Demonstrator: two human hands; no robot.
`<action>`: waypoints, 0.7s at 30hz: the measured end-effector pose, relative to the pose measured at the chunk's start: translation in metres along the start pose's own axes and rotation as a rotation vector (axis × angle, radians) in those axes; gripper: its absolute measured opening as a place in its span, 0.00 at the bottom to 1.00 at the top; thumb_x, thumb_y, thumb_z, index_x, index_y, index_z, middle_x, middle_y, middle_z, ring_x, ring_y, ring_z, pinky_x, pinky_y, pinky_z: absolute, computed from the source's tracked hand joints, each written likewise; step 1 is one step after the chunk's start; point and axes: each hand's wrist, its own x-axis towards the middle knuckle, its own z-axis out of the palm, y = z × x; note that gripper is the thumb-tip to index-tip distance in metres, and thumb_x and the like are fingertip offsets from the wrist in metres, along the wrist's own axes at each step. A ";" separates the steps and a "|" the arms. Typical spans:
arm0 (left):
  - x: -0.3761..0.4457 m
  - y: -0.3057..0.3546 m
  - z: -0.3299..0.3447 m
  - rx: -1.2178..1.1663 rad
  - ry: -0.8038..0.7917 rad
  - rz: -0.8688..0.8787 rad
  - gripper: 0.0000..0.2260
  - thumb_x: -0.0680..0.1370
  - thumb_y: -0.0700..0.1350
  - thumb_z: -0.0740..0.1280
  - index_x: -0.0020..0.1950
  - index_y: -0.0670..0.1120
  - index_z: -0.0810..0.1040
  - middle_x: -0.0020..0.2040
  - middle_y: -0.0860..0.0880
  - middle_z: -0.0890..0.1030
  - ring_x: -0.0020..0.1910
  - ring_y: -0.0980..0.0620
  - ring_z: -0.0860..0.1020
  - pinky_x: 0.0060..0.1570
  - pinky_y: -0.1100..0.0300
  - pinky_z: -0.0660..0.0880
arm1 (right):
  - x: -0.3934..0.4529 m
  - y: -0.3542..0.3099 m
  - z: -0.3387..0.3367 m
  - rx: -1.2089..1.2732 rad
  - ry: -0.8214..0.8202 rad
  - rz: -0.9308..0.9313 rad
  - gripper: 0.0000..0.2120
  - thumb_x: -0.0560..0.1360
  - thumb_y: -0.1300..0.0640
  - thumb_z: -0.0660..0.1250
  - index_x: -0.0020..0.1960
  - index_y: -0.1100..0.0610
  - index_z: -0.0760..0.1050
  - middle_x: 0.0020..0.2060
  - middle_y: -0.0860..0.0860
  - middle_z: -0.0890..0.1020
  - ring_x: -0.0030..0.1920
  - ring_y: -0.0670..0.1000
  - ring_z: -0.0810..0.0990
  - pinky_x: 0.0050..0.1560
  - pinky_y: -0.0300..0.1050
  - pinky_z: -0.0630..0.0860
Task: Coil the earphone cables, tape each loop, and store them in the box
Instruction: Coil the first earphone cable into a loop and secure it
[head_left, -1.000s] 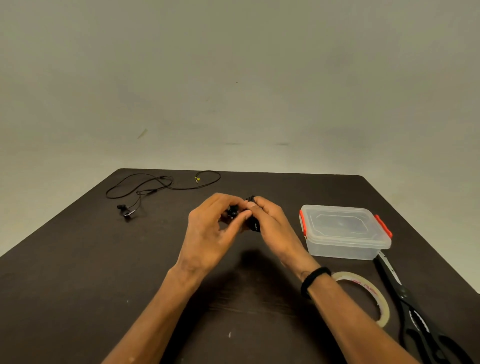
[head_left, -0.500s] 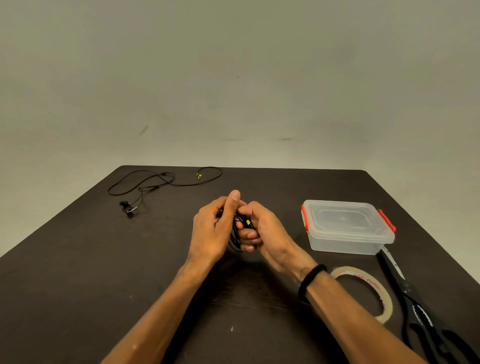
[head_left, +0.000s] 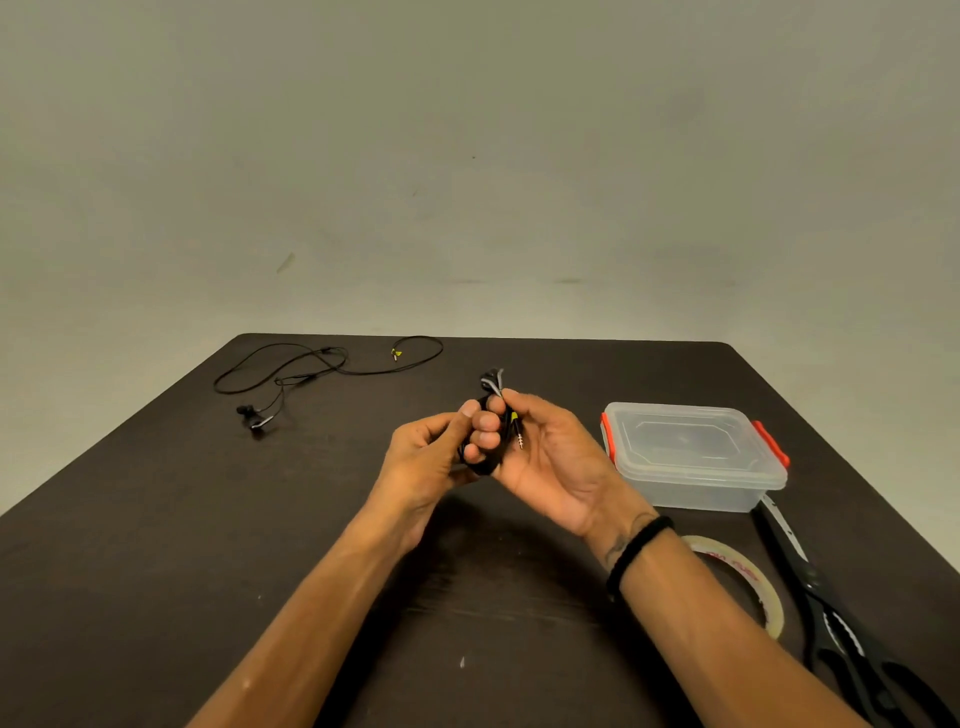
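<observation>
Earphones, coiled (head_left: 493, 415): held above dark table (head_left: 156, 545); right hand (head_left: 545, 457) curls its fingers round the bundle, jack plug hanging, left hand (head_left: 426, 462) pinches its edge. Earphones, uncoiled (head_left: 311, 374): far left. Lidded box (head_left: 691, 457), tape roll (head_left: 748, 582), scissors (head_left: 831, 623): right.

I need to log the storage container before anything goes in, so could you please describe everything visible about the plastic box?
The plastic box is a shallow, clear, rectangular container with rounded corners, apparently thin plastic. Its clear lid is on, with an orange-red clip at each short end. Nothing shows inside. It sits flat on the dark table, right of the hands. Neither hand touches it; the scissors' blade tip reaches its near right corner.
</observation>
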 end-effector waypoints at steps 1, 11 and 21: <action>0.000 0.000 0.001 -0.018 0.006 -0.025 0.15 0.82 0.51 0.68 0.40 0.49 0.88 0.34 0.51 0.80 0.30 0.59 0.75 0.42 0.58 0.79 | 0.000 0.000 -0.001 -0.010 -0.009 0.005 0.11 0.85 0.56 0.59 0.46 0.59 0.75 0.38 0.54 0.77 0.37 0.50 0.77 0.48 0.49 0.82; 0.004 -0.006 -0.002 0.021 0.024 0.093 0.13 0.82 0.50 0.68 0.41 0.48 0.87 0.34 0.50 0.79 0.32 0.56 0.75 0.52 0.50 0.78 | -0.001 -0.001 0.004 -0.384 0.100 -0.161 0.14 0.87 0.57 0.59 0.47 0.63 0.76 0.39 0.58 0.79 0.40 0.54 0.78 0.50 0.48 0.85; 0.004 0.005 -0.011 0.164 -0.112 0.266 0.17 0.77 0.52 0.71 0.65 0.49 0.82 0.42 0.48 0.84 0.39 0.52 0.82 0.41 0.60 0.81 | -0.002 -0.002 0.003 -0.332 0.035 -0.056 0.15 0.87 0.56 0.57 0.44 0.60 0.73 0.35 0.55 0.74 0.34 0.50 0.73 0.43 0.47 0.81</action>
